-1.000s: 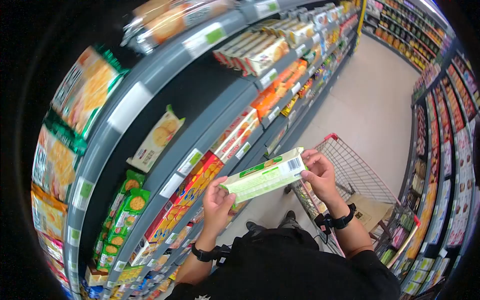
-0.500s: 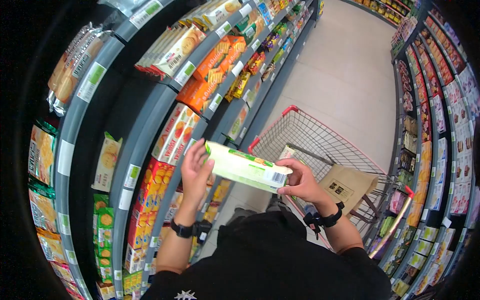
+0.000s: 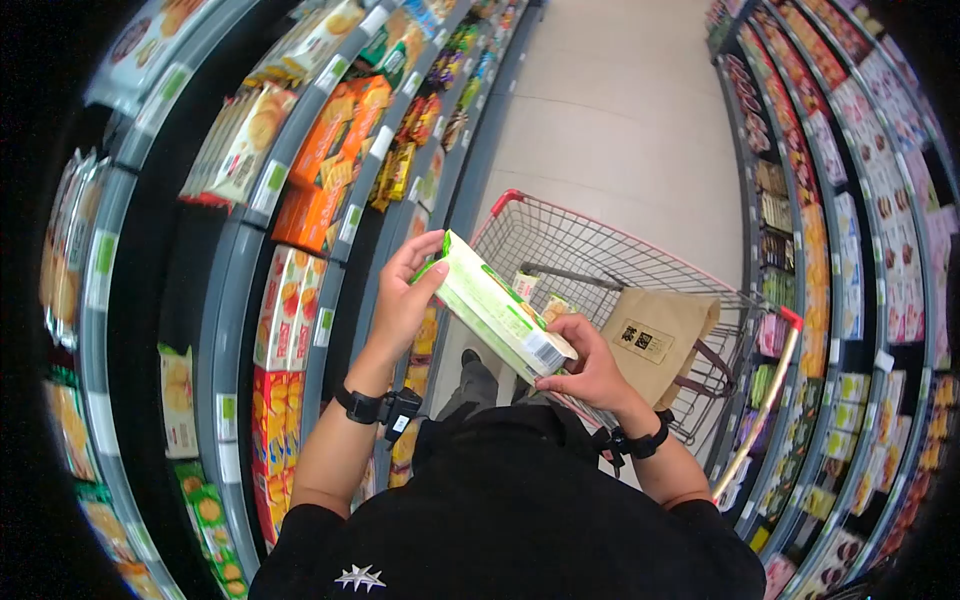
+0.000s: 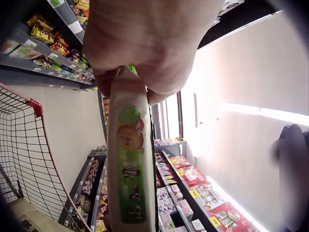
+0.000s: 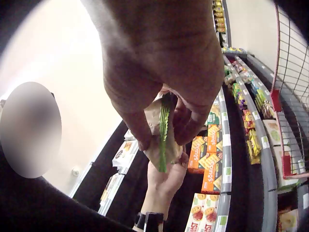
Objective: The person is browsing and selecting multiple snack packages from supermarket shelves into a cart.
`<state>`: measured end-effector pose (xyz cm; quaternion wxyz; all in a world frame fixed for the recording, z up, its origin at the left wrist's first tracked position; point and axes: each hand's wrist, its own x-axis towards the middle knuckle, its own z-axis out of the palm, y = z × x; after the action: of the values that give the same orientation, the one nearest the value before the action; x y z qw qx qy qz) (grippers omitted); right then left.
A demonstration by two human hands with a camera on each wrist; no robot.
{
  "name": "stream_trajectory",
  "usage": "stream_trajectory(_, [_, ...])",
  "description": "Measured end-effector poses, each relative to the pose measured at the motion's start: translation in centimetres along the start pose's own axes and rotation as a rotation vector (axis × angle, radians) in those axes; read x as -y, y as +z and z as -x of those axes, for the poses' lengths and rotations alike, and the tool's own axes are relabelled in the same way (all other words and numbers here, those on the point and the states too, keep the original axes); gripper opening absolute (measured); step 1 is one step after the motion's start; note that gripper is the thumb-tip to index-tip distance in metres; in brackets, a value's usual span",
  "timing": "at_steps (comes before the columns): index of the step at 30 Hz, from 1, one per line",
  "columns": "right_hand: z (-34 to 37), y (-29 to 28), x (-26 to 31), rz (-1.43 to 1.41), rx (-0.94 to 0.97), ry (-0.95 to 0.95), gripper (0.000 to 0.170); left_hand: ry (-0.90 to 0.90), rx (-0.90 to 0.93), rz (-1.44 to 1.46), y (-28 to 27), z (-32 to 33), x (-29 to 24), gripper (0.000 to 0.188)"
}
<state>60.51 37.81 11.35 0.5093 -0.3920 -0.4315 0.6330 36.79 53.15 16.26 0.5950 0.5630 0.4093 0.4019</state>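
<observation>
- Currently, the person is holding a long, pale green and white pack [image 3: 495, 305] with both hands, and it is hanging in the air between the shelves [image 3: 238, 265] on the left and the shopping cart [image 3: 508, 200].
- The left hand [image 3: 403, 300] is pinching the far end of the pack, its grip closing over that end from both sides.
- The right hand [image 3: 592, 365] is pinching the near end, with thumb and fingers almost together and only the pack keeping them apart.
- About progress, I am judging that the handling is partway: the pack is already being off the shelf, but it is not yet lying in any place, and neither hand is letting it go.
- Inside the cart, a brown bag [image 3: 665, 335] and some small packets [image 3: 523, 285] are lying; what more is lacking, the pictures are not telling.
- The left wrist view is showing a narrow side with a round biscuit picture [image 4: 130, 137], which the head view is not showing clearly.
- The right wrist view is showing the green crimped end [image 5: 164, 125], while the head view is giving the cart's contents more fully.
</observation>
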Motion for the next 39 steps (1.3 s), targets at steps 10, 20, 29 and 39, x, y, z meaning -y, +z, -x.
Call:
stream_trajectory(10, [1.9,1.2,0.0,-0.044,-0.292,-0.029,0.066,0.028,0.264,-0.021,2.6,-4.6,1.1,0.043])
stream_trajectory(20, [3.8,3.1,-0.1,-0.073,-0.454,-0.057,0.065,-0.003,0.457,-0.01,4.3,-6.7,2.5,0.044])
stream_trajectory(29, [4.5,2.2,-2.2,-0.396,-0.722,-0.095,0.058,-0.064,0.469,0.014,5.5,-7.3,3.5,0.052])
stream_trajectory(39, [5.9,-1.7,-3.9,-0.488,-0.703,-0.096,0.039,-0.088,0.714,-0.083,5.9,-6.4,4.5,0.058])
